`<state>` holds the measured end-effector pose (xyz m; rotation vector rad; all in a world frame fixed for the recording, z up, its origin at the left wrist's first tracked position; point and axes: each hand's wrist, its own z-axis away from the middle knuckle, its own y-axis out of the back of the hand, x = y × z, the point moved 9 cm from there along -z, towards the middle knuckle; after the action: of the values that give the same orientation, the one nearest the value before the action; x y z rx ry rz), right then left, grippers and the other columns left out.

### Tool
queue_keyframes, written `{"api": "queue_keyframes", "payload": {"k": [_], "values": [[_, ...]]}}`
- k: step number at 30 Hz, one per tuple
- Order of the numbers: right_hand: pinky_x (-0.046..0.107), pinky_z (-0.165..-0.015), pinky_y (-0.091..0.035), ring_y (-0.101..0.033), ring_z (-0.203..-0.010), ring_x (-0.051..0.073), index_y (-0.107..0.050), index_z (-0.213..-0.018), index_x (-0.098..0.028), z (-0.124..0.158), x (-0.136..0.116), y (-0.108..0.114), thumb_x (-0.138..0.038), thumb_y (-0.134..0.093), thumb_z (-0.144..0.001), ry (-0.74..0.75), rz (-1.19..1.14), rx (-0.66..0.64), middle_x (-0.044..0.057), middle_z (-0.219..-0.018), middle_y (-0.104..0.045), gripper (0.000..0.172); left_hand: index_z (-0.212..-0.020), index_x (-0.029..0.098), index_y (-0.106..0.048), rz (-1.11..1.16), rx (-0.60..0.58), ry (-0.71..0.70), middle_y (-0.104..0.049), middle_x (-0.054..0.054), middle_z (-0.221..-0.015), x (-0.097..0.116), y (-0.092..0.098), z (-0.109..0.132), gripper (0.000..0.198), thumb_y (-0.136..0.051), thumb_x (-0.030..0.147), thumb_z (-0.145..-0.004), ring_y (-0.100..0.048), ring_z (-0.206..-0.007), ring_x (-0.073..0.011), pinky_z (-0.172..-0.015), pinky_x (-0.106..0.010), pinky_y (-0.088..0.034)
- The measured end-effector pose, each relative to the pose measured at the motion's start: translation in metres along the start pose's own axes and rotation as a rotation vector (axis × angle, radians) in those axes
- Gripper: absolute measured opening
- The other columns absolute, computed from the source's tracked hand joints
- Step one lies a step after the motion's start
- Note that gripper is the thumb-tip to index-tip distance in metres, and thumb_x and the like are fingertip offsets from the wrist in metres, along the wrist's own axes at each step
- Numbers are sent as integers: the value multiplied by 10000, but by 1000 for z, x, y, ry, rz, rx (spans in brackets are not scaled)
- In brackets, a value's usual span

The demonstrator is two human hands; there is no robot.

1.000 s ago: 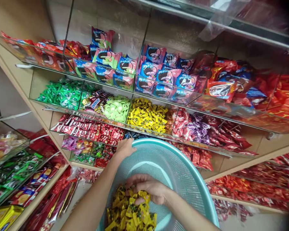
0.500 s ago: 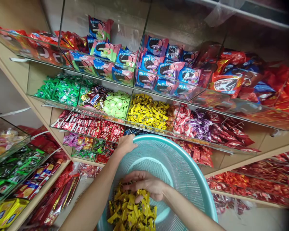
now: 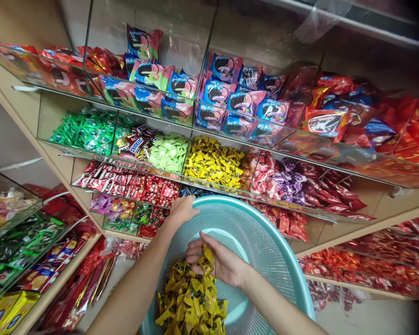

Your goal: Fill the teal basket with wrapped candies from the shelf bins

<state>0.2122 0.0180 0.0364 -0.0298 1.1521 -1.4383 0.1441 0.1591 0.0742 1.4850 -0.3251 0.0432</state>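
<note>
A large turquoise plastic basket with mesh walls is tilted toward me below the shelves. My left hand is closed over its far left rim, the fingertips partly hidden. Inside, on the near left side, lies a heap of yellow-wrapped candies. My right hand is in the basket at the top of this heap, palm turned up and fingers curled around a few yellow candies. Part of that handful is hidden by the fingers.
Behind the basket rise shelves with clear dividers. Yellow candies fill one compartment, beside light green packets and purple-and-white sweets. Cookie packs stand above. On the left is another shelf with green-wrapped sweets.
My right hand has turned from palm down over the heap to palm up, with a few yellow candies now in its fingers. My left hand stays on the rim.
</note>
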Motion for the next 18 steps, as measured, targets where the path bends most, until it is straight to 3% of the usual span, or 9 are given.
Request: {"api": "queue_keyframes", "payload": {"k": [7, 12, 18], "values": [[338, -753, -431, -551, -875, 179, -535, -1005, -144, 7, 1, -21, -304, -458, -736, 14, -22, -150, 67, -916, -587, 322, -969, 241, -549, 2, -3, 17, -649, -58, -945, -1, 3, 5, 356, -509, 456, -689, -593, -887, -234, -715, -304, -446], [276, -679, -442, -572, -821, 159, -516, -1034, -162, 9, 10, -19, -200, -507, -682, 57, 163, -107, 50, -924, -582, 353, -997, 245, -546, 14, 4, 32, -643, -59, -965, 0, 7, 11, 369, -507, 454, -695, -585, -908, -226, -730, -290, -437], [188, -476, -376, -555, -550, 85, -481, -1091, -203, 1, 32, -27, -321, -652, -642, 89, 453, -185, 51, -967, -590, 495, -1001, 242, -547, 49, 22, 44, -635, -70, -973, -2, 9, 14, 373, -530, 441, -686, -579, -918, -239, -744, -312, -436]]}}
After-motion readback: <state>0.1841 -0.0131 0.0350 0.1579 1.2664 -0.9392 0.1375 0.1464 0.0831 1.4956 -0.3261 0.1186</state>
